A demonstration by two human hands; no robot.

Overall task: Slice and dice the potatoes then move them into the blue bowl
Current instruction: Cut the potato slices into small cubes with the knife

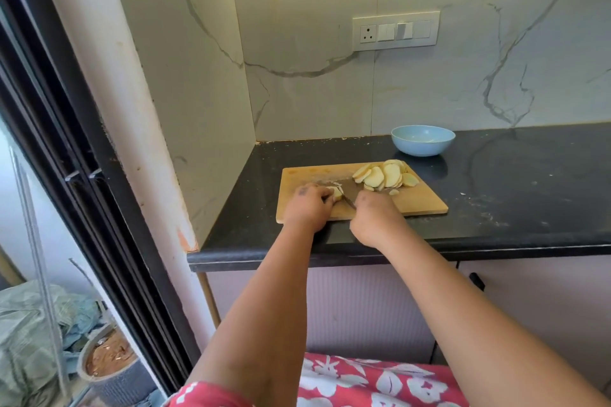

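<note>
A wooden cutting board (pixel 420 200) lies on the black counter. At its far right sits a pile of pale potato slices (pixel 385 177). My left hand (pixel 309 206) grips a small stack of potato pieces (pixel 336 192) near the board's left middle. My right hand (pixel 375 220) holds a knife (pixel 347 200), its blade angled down beside the pieces; the handle is hidden in my fist. Behind the board, near the wall, stands the light blue bowl (pixel 423 140), which looks empty.
The black counter (pixel 512 195) ends at a front edge just under my wrists. Marble walls close the back and left side. A switch plate (pixel 395 30) sits on the back wall. To the far left is a dark window frame (pixel 82 149).
</note>
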